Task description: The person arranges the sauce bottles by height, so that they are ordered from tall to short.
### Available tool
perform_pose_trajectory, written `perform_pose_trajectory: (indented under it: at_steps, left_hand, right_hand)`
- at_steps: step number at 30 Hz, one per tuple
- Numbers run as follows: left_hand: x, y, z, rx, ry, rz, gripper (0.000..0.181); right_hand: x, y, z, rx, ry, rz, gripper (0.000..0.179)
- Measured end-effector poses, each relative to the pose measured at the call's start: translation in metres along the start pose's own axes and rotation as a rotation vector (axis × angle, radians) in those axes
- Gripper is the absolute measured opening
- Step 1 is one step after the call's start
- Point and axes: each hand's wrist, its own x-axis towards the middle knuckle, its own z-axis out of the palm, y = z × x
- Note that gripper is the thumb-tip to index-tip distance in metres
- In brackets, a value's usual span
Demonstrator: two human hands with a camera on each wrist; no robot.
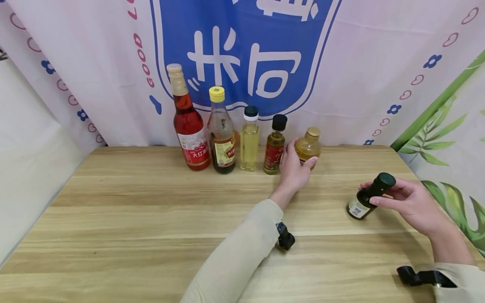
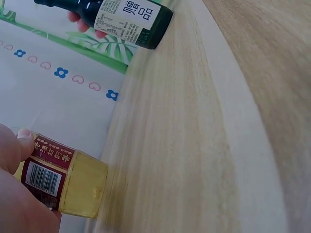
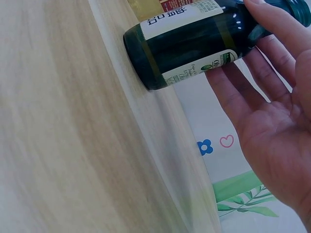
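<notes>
My left hand [image 1: 296,169] grips a squat bottle of yellow oil [image 1: 308,145] at the right end of a row along the table's back. In the left wrist view this oil bottle [image 2: 86,184] shows a dark red label with a barcode, my thumb lying against it. Off to the right, my right hand [image 1: 417,206] holds a dark green glass bottle [image 1: 364,202] by its upper part, between thumb and fingers. That green bottle [image 3: 189,43] has a pale label and a dark cap, and it tilts in the head view, its base close over the wood.
Left of my left hand stand a black-capped bottle [image 1: 273,153], a clear bottle of pale oil [image 1: 249,145], a yellow-capped bottle [image 1: 222,139] and a tall red bottle [image 1: 189,130]. A printed curtain [image 1: 360,63] hangs behind the wooden table [image 1: 151,227].
</notes>
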Motion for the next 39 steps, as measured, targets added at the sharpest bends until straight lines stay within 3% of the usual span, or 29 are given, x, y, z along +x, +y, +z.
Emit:
perform_pose_trajectory:
  at_steps: [9, 24, 31, 36, 39]
  left_hand:
    - [0.000, -0.002, -0.001, 0.005, 0.001, 0.011, 0.077]
    - [-0.001, -0.007, -0.011, 0.026, -0.055, 0.049, 0.080]
    - [-0.001, -0.005, -0.010, 0.026, -0.053, 0.055, 0.080]
    - [0.001, -0.006, -0.010, 0.039, -0.053, 0.072, 0.081]
    - [0.002, -0.007, -0.009, 0.050, -0.061, 0.080, 0.082]
  right_hand:
    - [0.001, 0.002, 0.001, 0.035, -0.013, -0.018, 0.037]
    - [0.001, -0.002, 0.004, 0.043, -0.001, -0.005, 0.038]
    - [0.003, -0.006, 0.006, 0.018, 0.100, 0.026, 0.039]
    - [0.008, -0.010, 0.011, -0.091, 0.210, 0.059, 0.037]
    - [0.012, -0.014, 0.016, -0.069, 0.271, 0.073, 0.036]
